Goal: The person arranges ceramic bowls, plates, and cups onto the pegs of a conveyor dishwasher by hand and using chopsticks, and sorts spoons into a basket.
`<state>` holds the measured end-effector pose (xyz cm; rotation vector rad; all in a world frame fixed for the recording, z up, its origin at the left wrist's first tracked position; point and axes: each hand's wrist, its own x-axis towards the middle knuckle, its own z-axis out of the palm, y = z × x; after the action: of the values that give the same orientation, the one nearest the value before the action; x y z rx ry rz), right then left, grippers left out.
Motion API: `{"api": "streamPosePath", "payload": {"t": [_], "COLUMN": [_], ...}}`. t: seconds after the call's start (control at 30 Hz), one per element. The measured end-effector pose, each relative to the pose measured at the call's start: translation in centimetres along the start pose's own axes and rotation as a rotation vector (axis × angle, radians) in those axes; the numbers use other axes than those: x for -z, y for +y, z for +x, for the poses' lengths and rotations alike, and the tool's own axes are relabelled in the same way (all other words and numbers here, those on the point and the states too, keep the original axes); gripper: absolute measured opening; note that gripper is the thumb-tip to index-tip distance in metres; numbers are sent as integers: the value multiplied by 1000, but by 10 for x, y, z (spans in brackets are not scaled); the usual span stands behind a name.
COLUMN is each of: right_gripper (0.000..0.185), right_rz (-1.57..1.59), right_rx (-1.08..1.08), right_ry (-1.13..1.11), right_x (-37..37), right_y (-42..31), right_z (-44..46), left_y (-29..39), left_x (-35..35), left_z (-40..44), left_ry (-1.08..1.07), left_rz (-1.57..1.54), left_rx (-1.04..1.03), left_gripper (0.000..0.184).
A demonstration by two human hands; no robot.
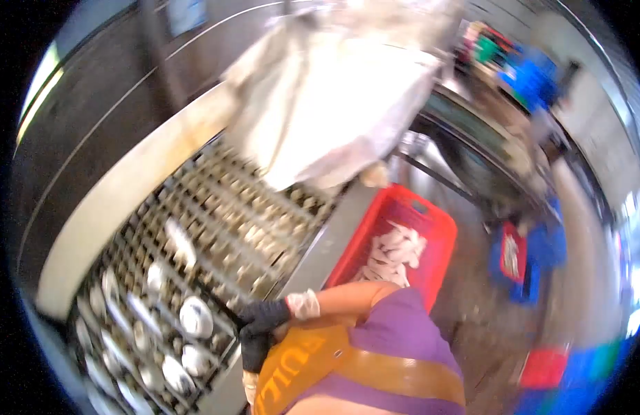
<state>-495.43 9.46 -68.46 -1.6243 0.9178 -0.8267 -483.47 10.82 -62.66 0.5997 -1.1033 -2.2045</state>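
My right hand [267,315], in a dark glove with a white cuff, reaches across my front to the near edge of a metal grid bed [226,277]. Just below it is my left hand [255,350], also dark-gloved, close against the orange apron [299,366]. The two hands overlap or nearly touch. Their fingers are blurred, and I cannot make out anything held. White oval pieces [196,317], some with dark patches, lie in rows on the grid's lower part. Small pale knobs fill the upper part.
A red basket [441,242] with flat white pieces [396,252] stands beside the grid. A large whitish sheet [341,104] covers the grid's far end. Blurred machinery [479,152] and a blue crate [552,242] are at right, above a wet-looking floor [482,332].
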Motion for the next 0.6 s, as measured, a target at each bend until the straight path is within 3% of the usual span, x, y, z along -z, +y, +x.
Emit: {"api": "streamPosePath", "payload": {"t": [0.03, 0.07, 0.1, 0.13, 0.2, 0.23, 0.27, 0.33, 0.37, 0.4, 0.43, 0.47, 0.53, 0.57, 0.6], "right_gripper": [21, 20, 20, 21, 21, 20, 19, 20, 22, 22, 21, 20, 19, 20, 22], "right_rz": [-18, 183, 404, 412, 935, 1004, 1068, 1055, 1235, 1277, 1378, 1477, 1459, 546, -359], "right_rx": [-10, -234, -438, 167, 236, 268, 363, 282, 339, 427, 377, 323, 230, 232, 199], "right_ry": [93, 269, 427, 501, 663, 821, 869, 904, 912, 950, 952, 942, 1067, 1128, 1043], "right_x": [-6, -10, 4, 14, 42, 52, 57, 55, 47, 31, 21, 17, 15, 21, 27], "right_y": [16, 40, 18, 0, -1, 9, 18, 51, 60, 66, 75, 74, 71, 81, 83], "right_z": [-7, -5, -7, -32, -56, -62, -76, -92, -88, -92, -93, -99, -125, -144, -167], "left_y": [-6, -15, -5, -6, -11, -13, -18, -12, -21, -37, -47, -50, -55, -57, -57], "left_x": [6, 27, 20, 11, -2, -7, -18, -22, -3, 18, 28, 22, 7, 5, 8], "left_z": [7, 5, 12, 2, 11, 15, 14, 30, 40, 50, 58, 59, 55, 55, 54], "left_ry": [-85, -227, -357, -144, -142, -130, -350, -566, -626, -746, -854, -885, -433, -443, -405], "left_rz": [19, 708, 1382, 966, 831, 737, 1286, 1353, 1351, 1480, 1590, 1583, 777, 777, 753], "left_rx": [40, -176, -447, 47, 156, 318, -441, -313, -315, -510, -718, -723, 346, 346, 341], "left_gripper": [21, 21, 22, 25, 27, 26, 31, 36, 36, 36, 35, 35, 33, 33, 35]}}
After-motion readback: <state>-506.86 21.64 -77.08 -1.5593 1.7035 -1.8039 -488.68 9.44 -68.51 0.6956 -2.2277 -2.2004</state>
